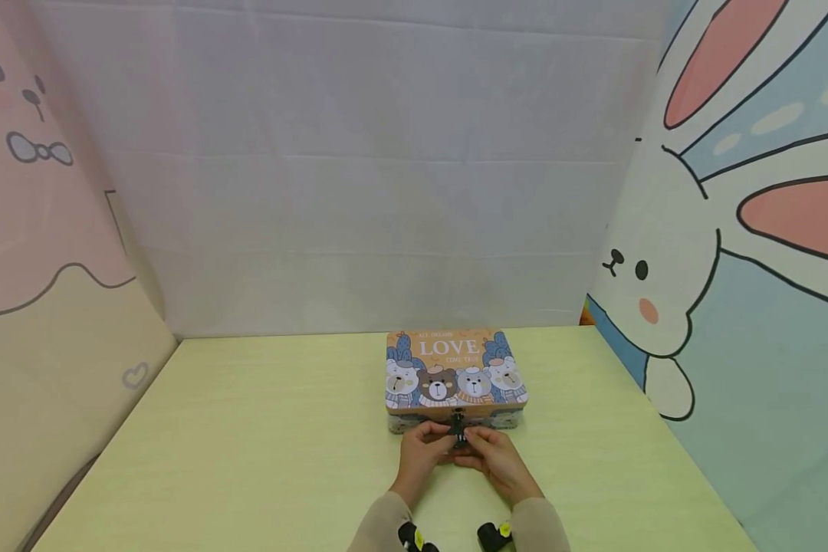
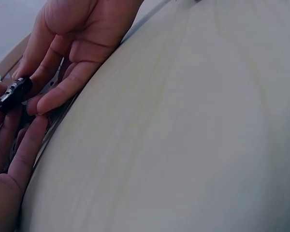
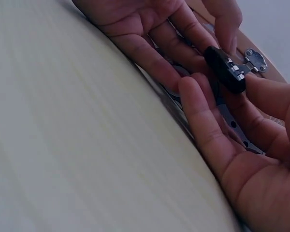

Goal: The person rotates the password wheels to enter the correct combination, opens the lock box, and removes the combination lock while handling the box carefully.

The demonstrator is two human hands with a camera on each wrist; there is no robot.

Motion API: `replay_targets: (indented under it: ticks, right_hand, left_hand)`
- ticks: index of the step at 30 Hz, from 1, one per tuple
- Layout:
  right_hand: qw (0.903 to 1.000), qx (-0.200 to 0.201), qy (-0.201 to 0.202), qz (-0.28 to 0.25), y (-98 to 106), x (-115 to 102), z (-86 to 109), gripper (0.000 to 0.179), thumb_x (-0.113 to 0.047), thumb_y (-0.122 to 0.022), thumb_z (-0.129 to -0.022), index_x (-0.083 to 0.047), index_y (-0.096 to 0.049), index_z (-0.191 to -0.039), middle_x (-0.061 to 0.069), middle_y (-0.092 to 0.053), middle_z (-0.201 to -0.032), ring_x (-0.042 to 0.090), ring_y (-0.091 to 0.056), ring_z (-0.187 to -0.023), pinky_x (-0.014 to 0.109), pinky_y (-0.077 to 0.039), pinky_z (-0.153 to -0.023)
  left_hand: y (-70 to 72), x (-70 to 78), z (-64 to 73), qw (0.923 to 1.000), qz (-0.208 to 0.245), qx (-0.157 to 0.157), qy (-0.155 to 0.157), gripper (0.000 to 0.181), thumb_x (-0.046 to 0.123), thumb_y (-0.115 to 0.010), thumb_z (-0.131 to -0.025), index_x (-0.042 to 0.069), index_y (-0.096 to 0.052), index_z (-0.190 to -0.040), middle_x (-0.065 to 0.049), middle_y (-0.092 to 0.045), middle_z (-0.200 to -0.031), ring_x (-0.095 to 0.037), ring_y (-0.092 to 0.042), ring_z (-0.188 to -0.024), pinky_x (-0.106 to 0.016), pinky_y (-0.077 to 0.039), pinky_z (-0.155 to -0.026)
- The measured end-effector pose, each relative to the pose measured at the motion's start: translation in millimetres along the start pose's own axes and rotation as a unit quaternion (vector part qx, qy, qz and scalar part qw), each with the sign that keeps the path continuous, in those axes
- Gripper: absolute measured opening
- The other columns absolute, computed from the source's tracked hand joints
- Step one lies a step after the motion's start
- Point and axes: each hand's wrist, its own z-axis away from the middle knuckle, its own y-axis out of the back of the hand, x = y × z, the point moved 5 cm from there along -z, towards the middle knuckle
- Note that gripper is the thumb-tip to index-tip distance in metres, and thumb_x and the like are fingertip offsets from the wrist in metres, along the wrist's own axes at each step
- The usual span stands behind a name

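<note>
A small black combination padlock [image 1: 459, 437] with silvery dials hangs at the front clasp [image 3: 256, 61] of a closed tin box [image 1: 453, 349], printed with bears and the word LOVE. My left hand [image 1: 419, 458] pinches the padlock from the left, its thumb on the near face. From the other side, my right hand [image 1: 502, 461] pinches it too, with the thumb at its lower end in the right wrist view. Fingertips of both hands meet beneath the padlock [image 2: 14, 94]. The shackle is mostly hidden, so whether it is locked cannot be seen.
The tin box stands on a pale yellow-green table [image 1: 269, 429], towards its far edge. Behind hangs a white cloth [image 1: 359, 169]. Panels with cartoon animals flank the left and right sides. Small black devices [image 1: 494, 537] sit by both wrists.
</note>
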Motion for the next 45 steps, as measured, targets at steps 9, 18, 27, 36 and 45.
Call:
replay_targets:
  ticks: [9, 18, 27, 36, 45]
  right_hand:
    - [1.0, -0.003, 0.0, 0.003, 0.3, 0.6, -1.3, 0.029, -0.01, -0.049, -0.105, 0.013, -0.061, -0.119, 0.007, -0.066, -0.102, 0.017, -0.068, -0.085, 0.032, -0.059, -0.082]
    - [0.9999, -0.01, 0.01, 0.01, -1.3, -0.9, -3.9, 0.018, -0.004, -0.051, -0.101, 0.008, -0.065, -0.102, 0.014, -0.062, -0.106, 0.017, -0.067, -0.083, 0.031, -0.059, -0.081]
    - [0.9997, -0.008, 0.011, 0.022, -1.8, 0.4, -4.5, 0.023, -0.002, -0.049, -0.101, 0.017, -0.06, -0.108, 0.009, -0.065, -0.1, 0.015, -0.068, -0.082, 0.029, -0.059, -0.08]
    - [0.9996, -0.007, 0.015, 0.021, -1.9, 0.9, -3.2, 0.021, -0.001, -0.049, -0.101, 0.016, -0.06, -0.108, 0.009, -0.064, -0.1, 0.017, -0.069, -0.083, 0.03, -0.06, -0.079]
    - [0.9997, 0.017, 0.015, -0.004, 0.7, 2.2, -2.0, 0.02, -0.01, -0.048, -0.104, 0.006, -0.058, -0.111, 0.009, -0.063, -0.102, 0.018, -0.068, -0.082, 0.034, -0.06, -0.079]
  left_hand:
    - [1.5, -2.5, -1.4, 0.9997, -0.01, 0.008, -0.022, 0.017, -0.001, -0.073, -0.083, -0.013, -0.07, -0.094, -0.01, -0.072, -0.087, -0.012, -0.066, -0.07, -0.027, -0.06, -0.059]
    - [0.5, -0.8, -2.1, 0.9994, -0.004, 0.011, -0.034, 0.014, -0.005, -0.069, -0.084, -0.016, -0.07, -0.093, -0.016, -0.072, -0.086, -0.025, -0.069, -0.069, -0.03, -0.061, -0.058]
    - [0.8, -3.4, -3.2, 0.9993, -0.011, 0.014, -0.032, 0.014, -0.004, -0.07, -0.083, -0.015, -0.071, -0.092, -0.017, -0.072, -0.088, -0.03, -0.071, -0.073, -0.028, -0.06, -0.06]
    - [0.7, -3.2, -1.4, 0.9993, -0.011, 0.017, -0.032, 0.014, -0.004, -0.071, -0.083, -0.014, -0.072, -0.092, -0.017, -0.072, -0.088, -0.022, -0.07, -0.072, -0.028, -0.06, -0.06]
    - [-0.2, -2.9, -0.7, 0.9989, -0.016, 0.024, -0.037, 0.013, -0.004, -0.07, -0.083, -0.014, -0.071, -0.092, -0.015, -0.072, -0.086, -0.015, -0.068, -0.071, -0.028, -0.06, -0.06]
